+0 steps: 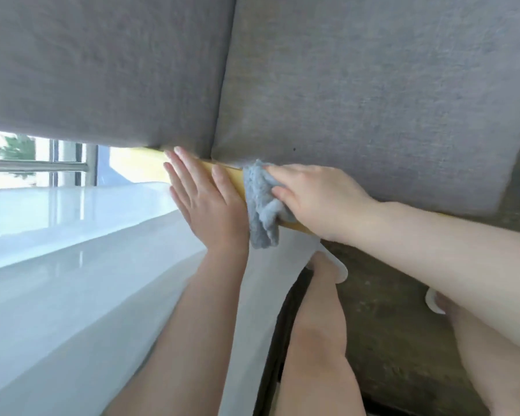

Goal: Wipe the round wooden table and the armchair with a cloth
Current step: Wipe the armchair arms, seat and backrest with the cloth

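The right hand (315,199) gripped the cloth (260,205) on the armchair (357,94) frame; the left hand (204,199) lay flat, fingers straight; a loosened grip might drop the cloth.

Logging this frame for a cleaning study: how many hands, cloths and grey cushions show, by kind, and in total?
Hands: 2, left hand lying flat on the wooden frame, right hand gripping the cloth
Cloths: 1, grey-blue cloth
Grey cushions: 2, left cushion, right cushion
Total: 5
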### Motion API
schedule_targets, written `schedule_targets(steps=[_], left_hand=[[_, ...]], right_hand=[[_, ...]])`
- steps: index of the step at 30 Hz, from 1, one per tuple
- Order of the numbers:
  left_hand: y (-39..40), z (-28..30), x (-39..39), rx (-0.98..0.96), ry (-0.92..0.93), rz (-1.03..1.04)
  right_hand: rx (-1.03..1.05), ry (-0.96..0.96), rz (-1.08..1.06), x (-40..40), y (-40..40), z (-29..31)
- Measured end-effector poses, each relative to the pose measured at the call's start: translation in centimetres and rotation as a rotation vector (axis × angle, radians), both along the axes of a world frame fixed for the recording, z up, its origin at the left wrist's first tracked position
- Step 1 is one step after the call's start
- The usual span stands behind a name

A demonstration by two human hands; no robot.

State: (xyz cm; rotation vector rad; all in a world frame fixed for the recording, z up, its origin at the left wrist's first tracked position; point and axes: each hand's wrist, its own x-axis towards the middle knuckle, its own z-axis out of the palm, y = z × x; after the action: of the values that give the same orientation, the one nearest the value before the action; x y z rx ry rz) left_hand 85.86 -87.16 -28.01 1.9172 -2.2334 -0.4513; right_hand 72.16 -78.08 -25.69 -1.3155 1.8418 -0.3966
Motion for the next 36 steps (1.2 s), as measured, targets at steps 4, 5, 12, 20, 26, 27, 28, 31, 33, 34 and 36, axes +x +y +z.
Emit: schedule_targets(steps=[4,5,12,20,26,27,28,31,33,34,36], left_hand=[[-4.7,-0.6,2.9,0.0,0.03,0.058],[-5.1,-0.6,3.0,-0.01,0.034,0.074],[-5.3,-0.7,3.0,-0.024,-0.003,0.067],[-5.5,-0.4,3.0,0.046,-0.156,0.058],[1.4,1.1,-2.4,0.08,-0.04,0.0],[3.3,1.1,-3.4,0.079,-0.043,-0.02],[4.9,1.0,-4.3,0.071,-0.051,-0.029],[7.1,0.5,-5.9,0.045,-0.067,0.029],[7.1,0.2,-6.1,0.031,-0.084,0.049],[7.1,0.2,-6.1,0.025,-0.085,0.049],[8.4,0.5,-6.5,0.021,-0.066,0.074]], right_hand=[[0.027,-0.086,-0.09,-2.3,3.4,1.8],[0.04,-0.078,-0.098,-1.5,1.9,1.8],[0.032,-0.029,0.058,3.4,-8.9,0.2],[-0.066,-0.059,-0.054,6.5,-12.4,-0.4],[-0.057,0.307,-0.199,-1.2,10.4,1.2],[-0.002,0.37,-0.23,-2.6,13.9,1.6],[0.06,0.393,-0.284,-3.2,15.5,2.2],[0.13,0.488,-0.421,-0.4,13.1,1.3],[-0.001,0.459,-0.29,1.1,10.7,0.6],[-0.045,0.431,-0.18,0.3,10.9,0.4],[-0.117,0.44,-0.077,-2.7,14.4,0.2]])
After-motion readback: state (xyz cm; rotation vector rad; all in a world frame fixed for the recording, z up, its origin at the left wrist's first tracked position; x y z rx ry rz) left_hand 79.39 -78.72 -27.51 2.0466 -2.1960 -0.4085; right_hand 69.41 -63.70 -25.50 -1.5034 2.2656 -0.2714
